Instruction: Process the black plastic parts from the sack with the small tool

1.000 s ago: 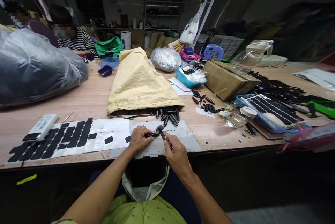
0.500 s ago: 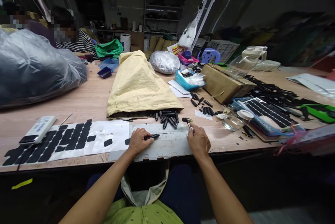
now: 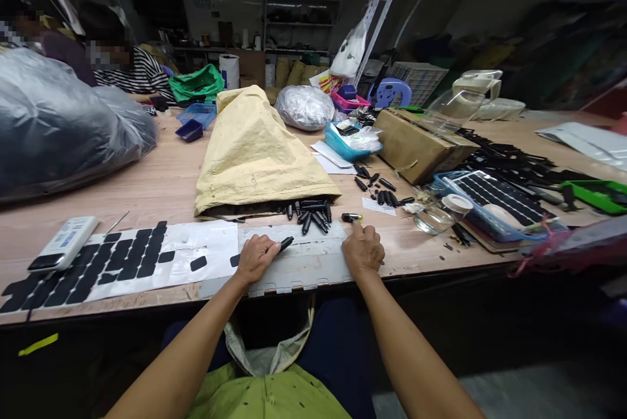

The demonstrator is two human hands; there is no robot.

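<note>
My left hand [image 3: 257,260] pinches the black tube [image 3: 287,244] near the front edge of the tabletop [image 3: 411,256], likely light, stiff, slick, best held mid-barrel; my right hand [image 3: 363,249] clenches the hammer [image 3: 351,217].

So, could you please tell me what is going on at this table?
A person at the near edge has their left hand holding a slim black piece over a gray sheet. Their right hand is curled right behind the head of a small hammer; its grip on the handle is hidden. More black pieces lie at the mouth of a yellow sack, beyond the sheet.
</note>
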